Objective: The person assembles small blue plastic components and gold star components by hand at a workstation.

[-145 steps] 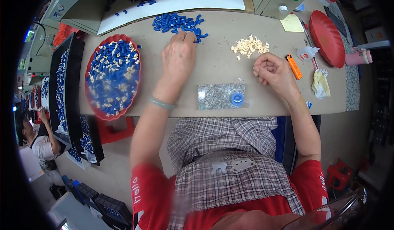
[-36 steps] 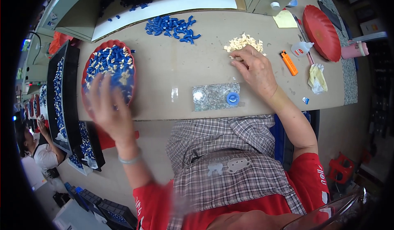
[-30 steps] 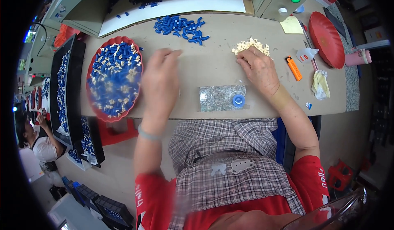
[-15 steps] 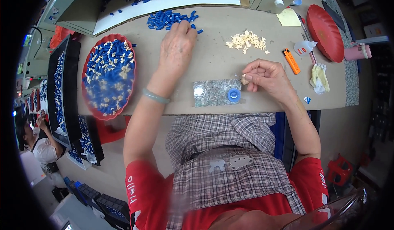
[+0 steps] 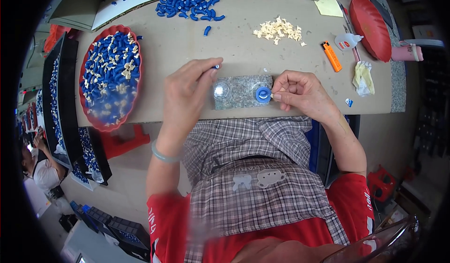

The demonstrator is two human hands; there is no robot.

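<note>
Head view: left hand (image 5: 187, 88) pinches a small blue piece (image 5: 216, 67), right hand (image 5: 300, 93) a tiny cream piece (image 5: 272, 95) beside the round blue dish (image 5: 263, 94) on a speckled slab (image 5: 242, 92)

A blue tube (image 5: 216, 67), mostly hidden, sits pinched in the fingertips of the left hand (image 5: 185, 90), its pale end showing. A small cream piece (image 5: 272, 95), barely visible, is pinched in the right hand (image 5: 302, 94), just beside the round blue cap (image 5: 263, 94) on the speckled slab (image 5: 241, 94).
</note>
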